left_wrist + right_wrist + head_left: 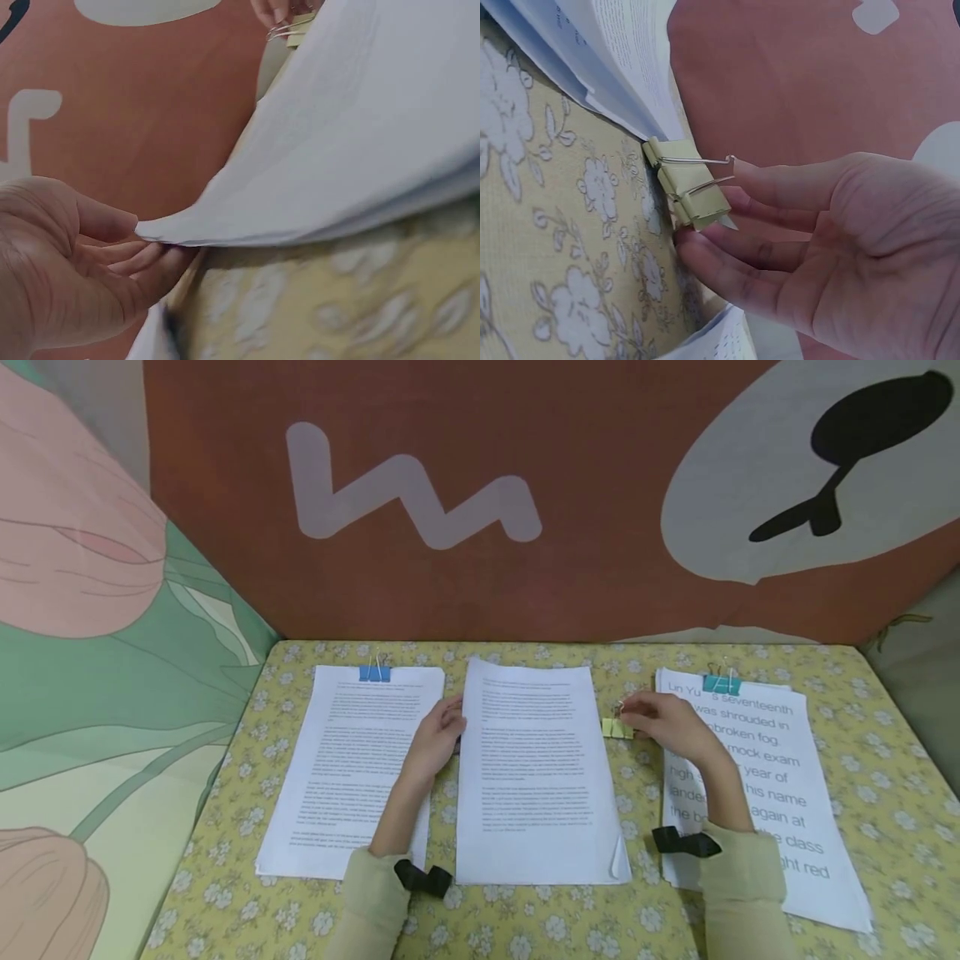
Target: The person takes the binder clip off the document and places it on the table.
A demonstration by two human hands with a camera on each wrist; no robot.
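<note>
My left hand [437, 739] pinches the upper left edge of the middle stack of printed paper [532, 852]. In the left wrist view, the thumb lies above the sheets [337, 142] and the fingers beneath, with that corner lifted off the table. Just right of the stack, my right hand [678, 727] holds a yellow binder clip [617, 728]. Seen from the right wrist, the thumb touches the wire handles of the clip [694, 184] and fingers are under its body. The clip's mouth stands beside the paper; whether they touch I cannot tell.
To the left lies a paper stack [300, 827] with a blue binder clip [375, 673] at its top. On the right, a large-print stack [832, 893] carries a teal binder clip [722, 684]. A flowered cloth [555, 927] covers the table, with a brown patterned backdrop [450, 593] behind.
</note>
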